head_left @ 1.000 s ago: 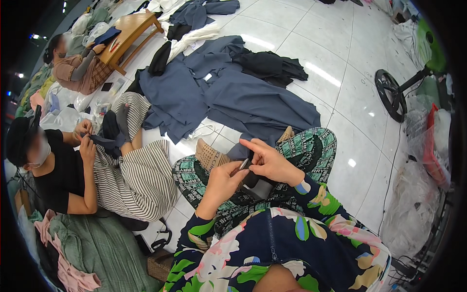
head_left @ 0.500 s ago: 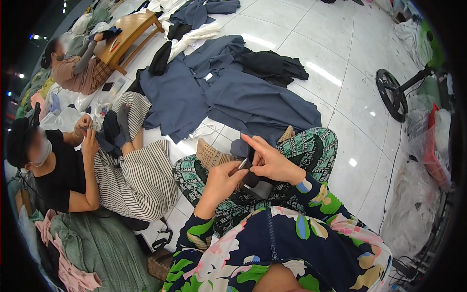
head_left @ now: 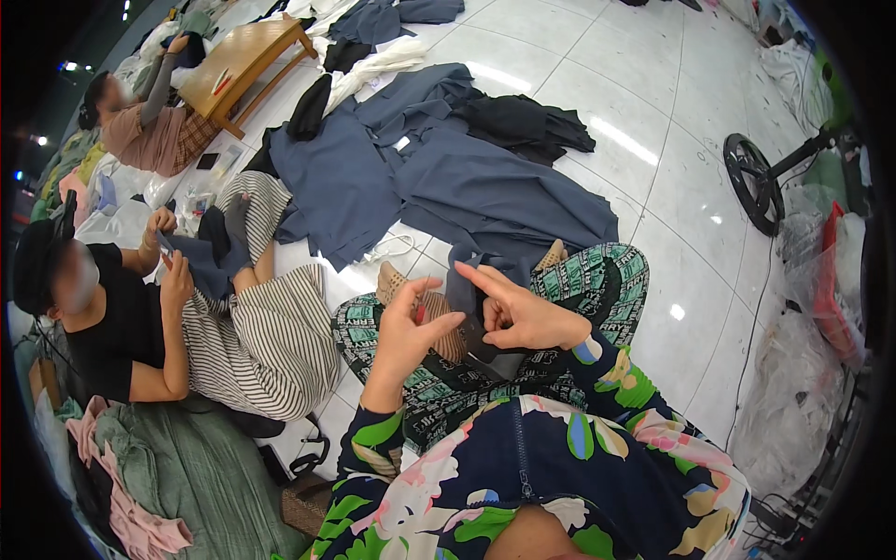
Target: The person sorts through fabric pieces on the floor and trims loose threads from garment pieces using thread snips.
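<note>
Grip: right hand (head_left: 523,317) pinches dark cloth piece (head_left: 464,297); left hand (head_left: 408,331) pinches small red tool (head_left: 419,315), fingers now lifted higher than 0.5 s ago.

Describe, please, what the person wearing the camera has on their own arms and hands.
Both forearms wear long sleeves of a dark navy fabric printed with large flowers and leaves in green, white, pink and blue. The left sleeve ends in a green leaf-patterned cuff, the right sleeve in blue, orange and green patches. The left hand and right hand are bare; no gloves, rings or watch show.
</note>
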`<state>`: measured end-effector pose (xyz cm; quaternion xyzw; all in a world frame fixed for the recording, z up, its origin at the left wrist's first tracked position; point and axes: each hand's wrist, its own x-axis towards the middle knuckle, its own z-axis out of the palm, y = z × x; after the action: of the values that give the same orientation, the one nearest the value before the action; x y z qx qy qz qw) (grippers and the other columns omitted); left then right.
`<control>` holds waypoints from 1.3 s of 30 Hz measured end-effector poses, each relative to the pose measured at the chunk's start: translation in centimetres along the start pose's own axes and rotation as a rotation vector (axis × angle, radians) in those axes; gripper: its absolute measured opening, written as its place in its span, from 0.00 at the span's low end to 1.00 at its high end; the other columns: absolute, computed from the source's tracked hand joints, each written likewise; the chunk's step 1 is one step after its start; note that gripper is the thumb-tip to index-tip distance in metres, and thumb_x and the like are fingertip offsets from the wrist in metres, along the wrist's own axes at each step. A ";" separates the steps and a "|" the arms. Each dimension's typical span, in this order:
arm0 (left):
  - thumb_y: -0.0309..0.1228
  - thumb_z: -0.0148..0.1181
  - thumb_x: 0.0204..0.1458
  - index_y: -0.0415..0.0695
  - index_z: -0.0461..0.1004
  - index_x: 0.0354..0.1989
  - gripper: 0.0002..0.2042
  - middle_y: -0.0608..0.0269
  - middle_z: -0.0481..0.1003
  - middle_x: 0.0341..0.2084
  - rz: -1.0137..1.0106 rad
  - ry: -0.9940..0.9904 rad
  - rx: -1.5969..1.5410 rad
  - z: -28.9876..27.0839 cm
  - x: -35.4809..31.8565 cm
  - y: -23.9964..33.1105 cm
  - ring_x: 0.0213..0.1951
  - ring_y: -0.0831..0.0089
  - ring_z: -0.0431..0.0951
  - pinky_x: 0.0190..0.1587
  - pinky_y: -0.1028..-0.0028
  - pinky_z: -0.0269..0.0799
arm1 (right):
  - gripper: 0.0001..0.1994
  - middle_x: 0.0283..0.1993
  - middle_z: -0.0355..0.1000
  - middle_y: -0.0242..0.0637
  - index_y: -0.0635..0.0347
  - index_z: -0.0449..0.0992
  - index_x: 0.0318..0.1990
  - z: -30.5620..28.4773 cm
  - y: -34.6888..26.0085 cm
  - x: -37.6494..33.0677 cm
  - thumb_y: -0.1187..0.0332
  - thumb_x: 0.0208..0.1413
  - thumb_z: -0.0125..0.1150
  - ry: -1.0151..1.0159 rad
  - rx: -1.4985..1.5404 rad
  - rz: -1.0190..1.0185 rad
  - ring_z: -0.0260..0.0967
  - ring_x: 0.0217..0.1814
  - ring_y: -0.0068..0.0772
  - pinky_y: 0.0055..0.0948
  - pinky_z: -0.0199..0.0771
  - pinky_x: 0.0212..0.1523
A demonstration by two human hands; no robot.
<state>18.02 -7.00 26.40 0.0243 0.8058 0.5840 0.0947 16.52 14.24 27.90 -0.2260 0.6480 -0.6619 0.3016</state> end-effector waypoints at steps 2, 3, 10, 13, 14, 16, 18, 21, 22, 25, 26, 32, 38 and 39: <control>0.24 0.67 0.44 0.34 0.70 0.46 0.20 0.62 0.72 0.39 0.024 0.030 -0.353 1.5 0.8 0.1 0.38 0.78 0.72 0.40 0.78 0.69 | 0.46 0.55 0.50 0.36 0.52 0.40 0.70 -0.2 -0.1 0.0 0.85 0.42 0.54 -0.070 0.022 -0.012 0.62 0.34 0.20 0.19 0.68 0.34; 0.22 0.65 0.45 0.34 0.70 0.45 0.17 0.64 0.73 0.38 -0.066 -0.078 -0.479 1.5 0.8 0.7 0.38 0.78 0.73 0.40 0.79 0.69 | 0.46 0.55 0.50 0.36 0.51 0.40 0.70 -0.3 0.0 -0.1 0.85 0.42 0.53 -0.071 0.045 -0.005 0.62 0.34 0.20 0.19 0.68 0.35; 0.22 0.61 0.50 0.35 0.72 0.39 0.09 0.68 0.74 0.31 -0.104 0.031 -0.594 2.9 1.0 0.7 0.31 0.84 0.73 0.34 0.84 0.68 | 0.27 0.50 0.56 0.31 0.58 0.57 0.52 1.2 3.9 0.7 0.82 0.45 0.64 0.231 0.299 -0.058 0.64 0.38 0.19 0.19 0.69 0.37; 0.26 0.63 0.49 0.37 0.73 0.35 0.08 0.72 0.73 0.25 -0.064 0.127 -0.442 2.8 1.5 -0.4 0.25 0.88 0.67 0.29 0.86 0.63 | 0.22 0.38 0.61 0.27 0.59 0.61 0.48 1.6 4.0 0.7 0.83 0.46 0.62 0.313 0.413 -0.082 0.64 0.36 0.16 0.17 0.67 0.36; 0.28 0.65 0.48 0.37 0.73 0.34 0.09 0.74 0.72 0.24 -0.051 0.161 -0.320 2.6 1.6 -0.7 0.24 0.89 0.65 0.27 0.86 0.61 | 0.22 0.38 0.61 0.27 0.59 0.61 0.48 1.5 3.9 0.7 0.83 0.46 0.62 0.311 0.415 -0.083 0.64 0.36 0.16 0.17 0.67 0.36; 0.29 0.65 0.47 0.37 0.73 0.34 0.10 0.74 0.72 0.23 -0.044 0.161 -0.226 2.3 1.7 -1.0 0.23 0.88 0.63 0.26 0.86 0.59 | 0.10 0.35 0.63 0.26 0.63 0.68 0.37 0.9 3.6 0.6 0.81 0.49 0.60 0.162 0.174 -0.159 0.64 0.36 0.15 0.17 0.65 0.37; 0.30 0.66 0.46 0.38 0.73 0.34 0.11 0.74 0.71 0.22 -0.038 0.164 -0.131 2.1 1.6 -1.0 0.22 0.88 0.62 0.25 0.85 0.58 | 0.02 0.37 0.64 0.26 0.66 0.75 0.33 0.8 2.2 0.4 0.79 0.50 0.59 0.092 0.101 -0.101 0.63 0.36 0.15 0.17 0.64 0.39; 0.31 0.66 0.47 0.36 0.73 0.36 0.13 0.72 0.71 0.21 0.010 0.183 -0.048 2.1 1.7 -0.7 0.23 0.86 0.64 0.26 0.82 0.61 | 0.10 0.38 0.66 0.26 0.66 0.78 0.41 1.0 2.2 0.2 0.79 0.50 0.59 0.092 0.243 0.071 0.63 0.36 0.15 0.16 0.64 0.38; 0.31 0.65 0.47 0.35 0.73 0.38 0.14 0.70 0.71 0.21 0.034 0.243 0.076 1.8 1.6 -0.7 0.23 0.84 0.65 0.26 0.81 0.62 | 0.13 0.38 0.66 0.25 0.64 0.76 0.45 0.9 2.8 0.3 0.79 0.50 0.59 0.167 0.325 0.072 0.62 0.36 0.14 0.15 0.64 0.38; 0.31 0.64 0.47 0.35 0.73 0.42 0.16 0.67 0.71 0.22 0.091 0.231 0.185 0.5 0.3 0.5 0.24 0.82 0.67 0.28 0.80 0.64 | 0.17 0.37 0.66 0.24 0.63 0.75 0.50 0.5 3.5 0.2 0.80 0.50 0.59 0.288 0.393 0.071 0.61 0.35 0.13 0.14 0.63 0.36; 0.31 0.64 0.48 0.35 0.73 0.44 0.17 0.66 0.71 0.22 0.117 0.168 0.168 0.3 -0.5 0.9 0.24 0.80 0.68 0.28 0.79 0.65 | 0.18 0.37 0.65 0.24 0.62 0.75 0.51 0.4 3.6 0.2 0.80 0.50 0.58 0.324 0.378 0.072 0.61 0.35 0.12 0.13 0.63 0.36; 0.29 0.63 0.50 0.37 0.75 0.45 0.15 0.66 0.74 0.23 0.080 -0.082 0.143 1.2 -2.2 1.1 0.24 0.84 0.68 0.27 0.82 0.65 | 0.20 0.35 0.63 0.22 0.60 0.74 0.53 0.9 3.5 0.5 0.79 0.49 0.58 0.305 0.346 0.089 0.60 0.33 0.13 0.13 0.62 0.35; 0.31 0.61 0.51 0.38 0.76 0.44 0.14 0.61 0.75 0.21 0.092 -0.076 0.206 1.4 -1.8 1.1 0.22 0.83 0.69 0.26 0.80 0.64 | 0.21 0.36 0.63 0.23 0.60 0.73 0.53 0.9 3.1 0.3 0.79 0.49 0.58 0.306 0.305 0.074 0.59 0.33 0.13 0.14 0.61 0.34; 0.32 0.61 0.51 0.38 0.76 0.44 0.14 0.61 0.76 0.21 0.095 -0.076 0.225 1.4 -1.8 1.1 0.22 0.83 0.69 0.25 0.80 0.64 | 0.21 0.36 0.63 0.23 0.60 0.73 0.53 0.9 3.1 0.3 0.79 0.49 0.58 0.301 0.318 0.075 0.58 0.33 0.13 0.14 0.61 0.34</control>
<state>19.92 -5.59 27.22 0.0949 0.8601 0.4923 0.0941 17.25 13.41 24.87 -0.0500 0.5809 -0.7704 0.2579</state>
